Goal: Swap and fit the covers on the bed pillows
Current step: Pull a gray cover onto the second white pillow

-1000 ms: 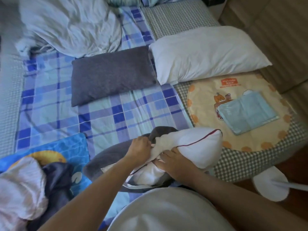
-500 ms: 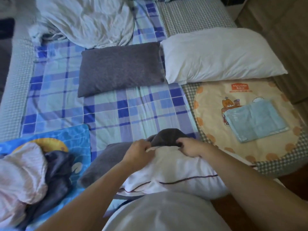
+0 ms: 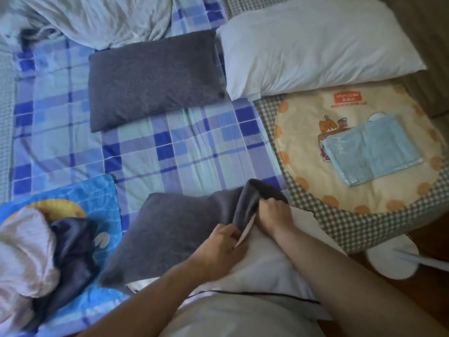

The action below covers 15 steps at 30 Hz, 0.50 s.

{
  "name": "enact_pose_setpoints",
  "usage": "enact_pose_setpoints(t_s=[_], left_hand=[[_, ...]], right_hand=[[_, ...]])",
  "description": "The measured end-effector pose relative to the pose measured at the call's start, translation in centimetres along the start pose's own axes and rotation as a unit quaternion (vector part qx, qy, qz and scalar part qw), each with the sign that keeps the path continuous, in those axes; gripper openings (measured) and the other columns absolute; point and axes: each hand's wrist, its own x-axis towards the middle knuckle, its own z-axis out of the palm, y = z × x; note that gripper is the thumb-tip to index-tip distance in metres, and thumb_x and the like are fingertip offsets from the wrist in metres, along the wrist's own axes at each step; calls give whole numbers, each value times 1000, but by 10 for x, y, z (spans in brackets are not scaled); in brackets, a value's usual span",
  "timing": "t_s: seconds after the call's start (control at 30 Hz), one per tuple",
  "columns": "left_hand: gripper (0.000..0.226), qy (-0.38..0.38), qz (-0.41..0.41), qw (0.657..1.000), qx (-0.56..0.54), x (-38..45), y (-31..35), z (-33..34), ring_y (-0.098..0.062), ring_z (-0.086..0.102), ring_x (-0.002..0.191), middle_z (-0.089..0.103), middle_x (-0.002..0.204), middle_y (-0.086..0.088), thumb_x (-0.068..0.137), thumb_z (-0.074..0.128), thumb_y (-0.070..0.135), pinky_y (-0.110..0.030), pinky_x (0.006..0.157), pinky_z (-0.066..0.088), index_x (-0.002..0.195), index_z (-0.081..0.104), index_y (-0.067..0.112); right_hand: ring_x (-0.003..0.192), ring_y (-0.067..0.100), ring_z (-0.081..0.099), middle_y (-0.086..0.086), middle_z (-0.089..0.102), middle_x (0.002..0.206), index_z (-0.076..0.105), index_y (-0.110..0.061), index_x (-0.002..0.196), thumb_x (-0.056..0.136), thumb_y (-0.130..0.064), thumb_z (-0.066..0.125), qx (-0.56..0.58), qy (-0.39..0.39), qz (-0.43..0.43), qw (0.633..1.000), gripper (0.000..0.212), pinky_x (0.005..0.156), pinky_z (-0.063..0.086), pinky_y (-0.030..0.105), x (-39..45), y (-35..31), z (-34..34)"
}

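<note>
Cover: We see the dark grey fleecy pillow cover (image 3: 175,237) at the near edge of the bed, its open mouth bunched over one end of the white pillow with dark piping (image 3: 269,266), which lies against the person's body.
Left hand: Our view shows the left hand (image 3: 218,246) with fingers curled, pinching the cover's hem and a pale inner edge, likely to hold the opening wide.
Right hand: The right hand (image 3: 275,214) grips the raised fold of the mouth, fingers clamped on the fabric, apparently to draw it along the pillow.
Waiting pillows: Farther up, on the blue checked sheet (image 3: 170,152), we find a covered grey pillow (image 3: 153,79) beside a bare white pillow (image 3: 315,47).
Writing: The round cream cartoon mat (image 3: 303,113) carries an orange label we cannot read; a folded pale blue cloth (image 3: 371,152) lies on it.
</note>
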Motion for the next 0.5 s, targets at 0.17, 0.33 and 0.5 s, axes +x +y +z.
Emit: enact_pose_setpoints(t_s=[0.17, 0.33, 0.5], left_hand=[[24, -96, -87, 992, 3, 10, -4, -14, -4, 57, 79, 62, 94, 12, 95, 61, 43, -24, 77, 49, 89, 70, 21], [69, -83, 85, 962, 247, -17, -2, -16, -14, 44, 117, 44, 132, 10, 79, 51, 81, -35, 105, 40, 119, 55, 25], [59, 34, 145, 930, 335, -16, -6, -42, -18, 50, 121, 50, 136, 4, 85, 60, 63, -38, 106, 42, 128, 52, 23]], right_hand=[[127, 35, 49, 13, 59, 135, 61, -17, 127, 96, -27, 28, -10, -127, 24, 992, 46, 106, 38, 49, 12, 41, -12], [140, 32, 40, 17, 46, 150, 47, -3, 144, 107, -21, 37, 57, -263, 36, 963, 43, 111, 31, 33, -27, 37, -21], [130, 29, 49, 14, 54, 137, 55, -8, 137, 105, -27, 41, 93, -289, 37, 952, 40, 104, 37, 35, -20, 24, -86]])
